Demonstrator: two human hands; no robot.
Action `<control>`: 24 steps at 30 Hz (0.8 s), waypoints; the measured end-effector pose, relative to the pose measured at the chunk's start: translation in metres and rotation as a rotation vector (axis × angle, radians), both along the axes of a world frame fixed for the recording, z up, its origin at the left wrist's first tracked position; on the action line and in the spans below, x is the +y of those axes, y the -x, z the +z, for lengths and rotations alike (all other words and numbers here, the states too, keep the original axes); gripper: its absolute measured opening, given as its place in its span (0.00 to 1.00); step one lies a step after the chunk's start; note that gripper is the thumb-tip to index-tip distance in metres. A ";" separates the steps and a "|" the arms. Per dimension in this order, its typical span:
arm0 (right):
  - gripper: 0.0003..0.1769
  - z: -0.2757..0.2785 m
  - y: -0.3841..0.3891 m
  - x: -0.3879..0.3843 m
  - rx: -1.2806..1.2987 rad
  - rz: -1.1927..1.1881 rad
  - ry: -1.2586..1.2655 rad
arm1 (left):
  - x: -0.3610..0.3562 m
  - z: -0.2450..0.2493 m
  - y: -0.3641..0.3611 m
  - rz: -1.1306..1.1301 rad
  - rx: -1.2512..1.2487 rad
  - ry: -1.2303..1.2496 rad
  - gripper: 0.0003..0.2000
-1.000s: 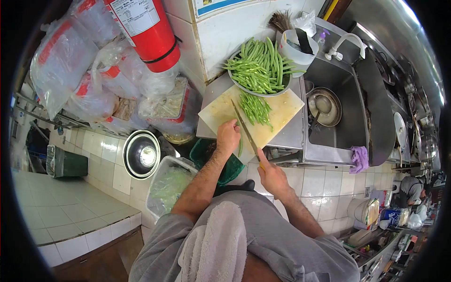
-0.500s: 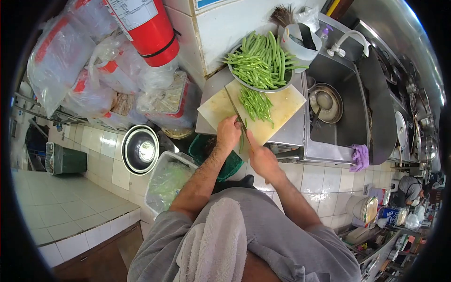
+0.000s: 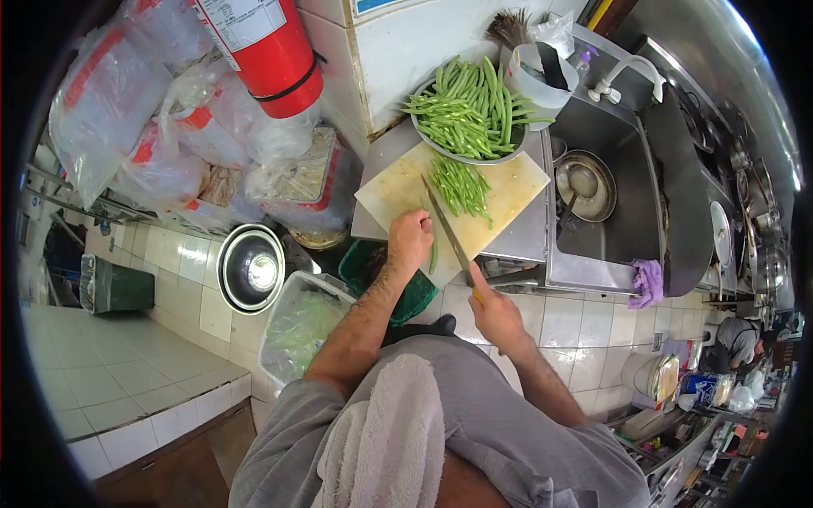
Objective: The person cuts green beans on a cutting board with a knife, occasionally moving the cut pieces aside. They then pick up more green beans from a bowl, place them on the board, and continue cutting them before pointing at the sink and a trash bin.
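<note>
the left hand [image 3: 411, 237] is curled, knuckles up, over a few beans [image 3: 434, 254] at the near edge of the cutting board [image 3: 389, 193], pinning them so their ends hang past the board, seemingly to keep them from rolling. the right hand [image 3: 495, 315] is clenched round the handle of a knife [image 3: 446, 229], whose long blade slants across the board just beside the left knuckles, close enough to use them as a guide. a loose pile [image 3: 460, 186] of beans waits mid-board within reach of the left hand, and the heaped bowl [image 3: 474, 159] touches the far edge. a lined bin [image 3: 301, 326] sits below the board's near edge, likely to catch trimmings.
</note>
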State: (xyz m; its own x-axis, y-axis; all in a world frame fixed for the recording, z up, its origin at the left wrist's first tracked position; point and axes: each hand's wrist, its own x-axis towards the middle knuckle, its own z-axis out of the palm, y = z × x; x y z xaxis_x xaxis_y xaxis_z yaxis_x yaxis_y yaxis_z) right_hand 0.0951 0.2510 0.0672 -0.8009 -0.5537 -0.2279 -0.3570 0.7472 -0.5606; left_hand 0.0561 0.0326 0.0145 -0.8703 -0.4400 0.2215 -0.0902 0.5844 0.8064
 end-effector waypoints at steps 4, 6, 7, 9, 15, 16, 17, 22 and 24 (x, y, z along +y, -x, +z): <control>0.37 -0.001 0.005 -0.009 0.065 0.004 0.016 | 0.002 0.002 -0.001 -0.009 -0.027 -0.044 0.05; 0.37 0.000 -0.002 -0.001 0.052 0.066 0.052 | 0.003 -0.001 -0.001 0.012 -0.026 -0.029 0.06; 0.37 0.000 -0.005 0.002 0.051 0.068 0.050 | 0.004 -0.003 -0.001 0.031 -0.024 -0.012 0.07; 0.38 0.001 -0.012 0.007 0.044 0.068 0.021 | 0.003 -0.004 -0.001 0.033 -0.031 0.009 0.07; 0.38 0.008 -0.012 -0.003 0.015 0.062 -0.032 | 0.002 -0.002 0.000 0.009 -0.040 -0.030 0.05; 0.38 0.004 -0.004 -0.011 0.014 0.061 -0.034 | 0.002 -0.002 0.002 0.011 -0.022 -0.087 0.04; 0.37 -0.003 0.007 -0.023 0.050 0.076 -0.001 | 0.002 -0.002 0.002 0.011 -0.024 -0.089 0.04; 0.36 -0.007 0.040 -0.054 0.091 0.086 0.103 | 0.004 0.003 0.002 0.033 -0.048 -0.108 0.03; 0.36 0.001 0.030 -0.045 0.008 0.069 -0.055 | 0.005 -0.001 0.001 0.032 -0.020 -0.086 0.03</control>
